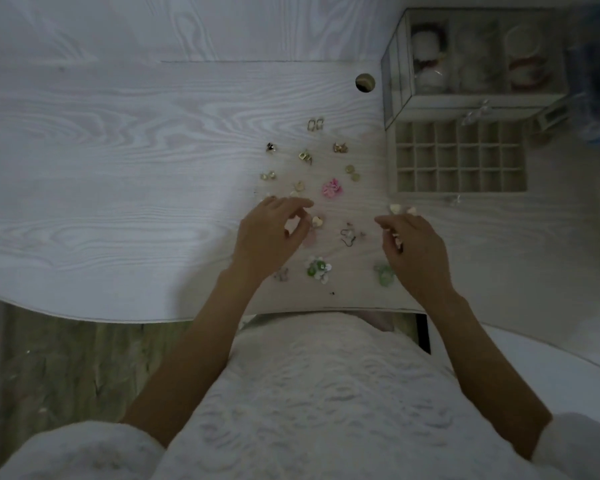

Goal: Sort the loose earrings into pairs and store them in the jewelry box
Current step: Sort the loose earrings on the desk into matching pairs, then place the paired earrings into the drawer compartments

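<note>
Pairing is nearing completion: the left hand [271, 233], fingers loosely curled, is hovering beside a heart earring [317, 221], the right hand [413, 251] is pinching something small, and the next move is loading the empty jewelry box [459, 157] at upper right.

Nothing here can be read. No lettering, label, brand mark or number shows on the jewelry box [475, 98] at the upper right of the frame, on its pulled-out drawer [392, 157] of small compartments, or on the pale wood-grain bench [118, 150]. The earrings [331, 188] spread across the middle carry no legible marks either; they are small and the light is dim, so any fine stamping on them cannot be made out.
</note>
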`<action>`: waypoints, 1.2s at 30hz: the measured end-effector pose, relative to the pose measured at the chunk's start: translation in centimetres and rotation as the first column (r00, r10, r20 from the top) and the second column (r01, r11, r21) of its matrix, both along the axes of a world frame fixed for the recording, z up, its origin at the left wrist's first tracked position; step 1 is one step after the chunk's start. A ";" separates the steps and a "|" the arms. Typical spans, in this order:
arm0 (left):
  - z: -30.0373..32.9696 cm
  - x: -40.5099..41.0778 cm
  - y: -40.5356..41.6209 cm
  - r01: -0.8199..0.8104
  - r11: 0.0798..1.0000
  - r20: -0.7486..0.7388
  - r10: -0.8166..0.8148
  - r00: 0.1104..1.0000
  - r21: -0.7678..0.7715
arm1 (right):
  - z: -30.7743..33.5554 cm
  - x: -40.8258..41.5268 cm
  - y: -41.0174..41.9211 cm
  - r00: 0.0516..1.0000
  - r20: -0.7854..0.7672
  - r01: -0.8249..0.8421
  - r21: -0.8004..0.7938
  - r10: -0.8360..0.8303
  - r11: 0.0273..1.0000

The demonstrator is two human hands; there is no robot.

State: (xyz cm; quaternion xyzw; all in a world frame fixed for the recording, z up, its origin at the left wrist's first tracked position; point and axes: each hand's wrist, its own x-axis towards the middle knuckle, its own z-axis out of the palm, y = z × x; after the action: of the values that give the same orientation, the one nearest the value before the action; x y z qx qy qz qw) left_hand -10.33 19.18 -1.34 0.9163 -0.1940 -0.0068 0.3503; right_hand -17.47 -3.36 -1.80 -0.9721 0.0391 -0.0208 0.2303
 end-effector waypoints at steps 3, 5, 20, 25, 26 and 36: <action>-0.5 -1.8 -2.4 0.136 0.986 -0.195 -0.115 0.974 0.099 | -0.9 -3.2 -2.4 0.987 -0.122 0.102 0.008 -0.100 0.995; -0.8 -3.1 -4.2 0.200 0.972 -0.269 -0.161 0.950 0.123 | -1.6 -4.6 -3.5 0.976 -0.181 0.129 0.035 -0.121 0.991; -3.6 -9.4 -13.6 -0.086 0.979 -0.367 0.150 0.918 0.186 | -3.4 -3.5 -4.2 0.949 -0.205 -0.234 0.049 0.239 0.971; -4.2 -10.3 -13.8 -0.190 0.972 -0.388 0.230 0.893 0.139 | -3.6 -3.5 -5.2 0.942 -0.178 -0.270 0.108 0.286 0.957; -4.2 -10.4 -13.9 -0.203 0.969 -0.378 0.241 0.894 0.138 | -3.6 -3.5 -5.4 0.941 -0.155 -0.285 0.121 0.301 0.951; -4.3 -11.1 -13.6 -0.219 0.944 -0.227 0.277 0.934 0.248 | -1.5 -1.2 -9.3 0.985 -0.001 -0.151 0.476 0.172 0.866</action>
State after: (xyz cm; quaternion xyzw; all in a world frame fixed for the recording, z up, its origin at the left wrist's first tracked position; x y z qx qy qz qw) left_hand -21.43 5.55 -5.63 0.9576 -0.0269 -0.1029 0.2679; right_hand -18.69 -12.67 -3.35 -0.8862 -0.0333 0.0295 0.4611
